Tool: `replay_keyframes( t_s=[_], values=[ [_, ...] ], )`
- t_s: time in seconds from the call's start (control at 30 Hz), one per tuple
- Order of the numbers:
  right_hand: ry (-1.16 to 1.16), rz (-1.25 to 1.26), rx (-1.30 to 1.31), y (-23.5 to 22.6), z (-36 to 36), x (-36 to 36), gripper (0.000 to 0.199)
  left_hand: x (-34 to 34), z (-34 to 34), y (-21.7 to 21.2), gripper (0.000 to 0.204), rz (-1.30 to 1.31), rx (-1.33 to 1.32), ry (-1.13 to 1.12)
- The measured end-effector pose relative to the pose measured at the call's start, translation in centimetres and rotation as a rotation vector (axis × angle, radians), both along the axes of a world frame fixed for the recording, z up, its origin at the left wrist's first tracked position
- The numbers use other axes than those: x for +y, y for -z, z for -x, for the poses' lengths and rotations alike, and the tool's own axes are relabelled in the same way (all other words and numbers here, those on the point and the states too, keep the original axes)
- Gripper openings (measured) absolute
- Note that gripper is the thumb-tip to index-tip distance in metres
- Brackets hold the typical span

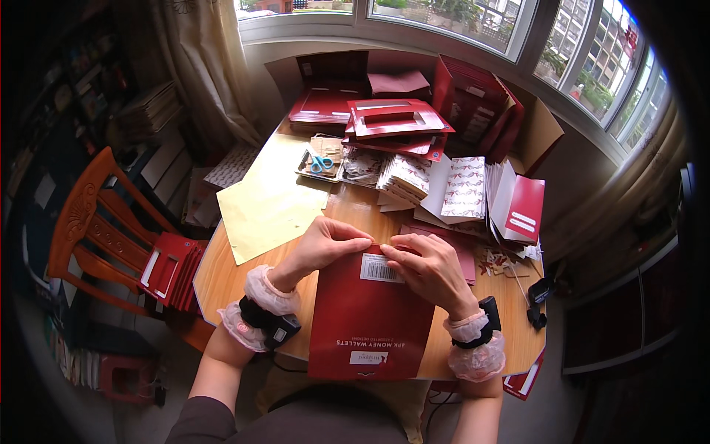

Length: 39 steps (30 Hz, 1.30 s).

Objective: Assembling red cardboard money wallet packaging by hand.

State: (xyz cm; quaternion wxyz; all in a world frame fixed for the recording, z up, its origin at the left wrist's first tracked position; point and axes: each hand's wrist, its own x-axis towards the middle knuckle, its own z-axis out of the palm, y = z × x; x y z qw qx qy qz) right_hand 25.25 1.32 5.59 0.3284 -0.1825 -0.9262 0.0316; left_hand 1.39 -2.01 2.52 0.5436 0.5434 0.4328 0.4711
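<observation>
A flat red card packet [373,311] lies in front of me, hanging slightly over the table's near edge. Its white barcode label [381,268] is near the far edge, and its printing is upside down to me. My left hand [325,246] has thumb and forefinger pinched together at the middle of that far edge. Right beside it, my right hand [429,266] pinches the same edge, its fingers bent over the packet's far right corner. What exactly lies between the fingertips is too small to tell. Both wrists carry pale scrunchies and black strapped devices.
Blue-handled scissors [319,161] lie in a tray beyond a yellow paper sheet [274,203]. Patterned folded wallets [464,189] and red packets [396,118] are stacked at the back. Scraps [503,263] lie at right. More red packets [174,270] rest on a wooden chair.
</observation>
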Motion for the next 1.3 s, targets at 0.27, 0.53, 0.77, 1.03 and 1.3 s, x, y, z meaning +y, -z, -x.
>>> replay_keyframes(
  t_s=[0.27,0.53,0.77,1.03,1.3],
  values=[
    [0.082,0.069,0.069,-1.2,-1.7,0.6,0.011,-0.2,0.5,-0.3,0.017,-0.028,0.069,-0.065],
    [0.211,1.018,0.541,1.6,-6.1,2.6,0.024,0.2,1.4,-1.0,0.018,-0.086,0.019,-0.186],
    [0.073,1.248,0.503,3.6,-7.4,2.9,0.033,1.2,2.0,0.0,0.017,-0.132,-0.208,-0.409],
    [-0.183,1.566,0.918,5.6,-6.2,3.2,0.033,2.1,2.7,1.4,0.020,-0.248,-0.451,-0.713],
    [-0.093,1.412,0.914,4.1,-4.4,0.7,0.027,2.4,0.8,2.1,0.023,-0.204,-0.352,-0.633]
  ],
)
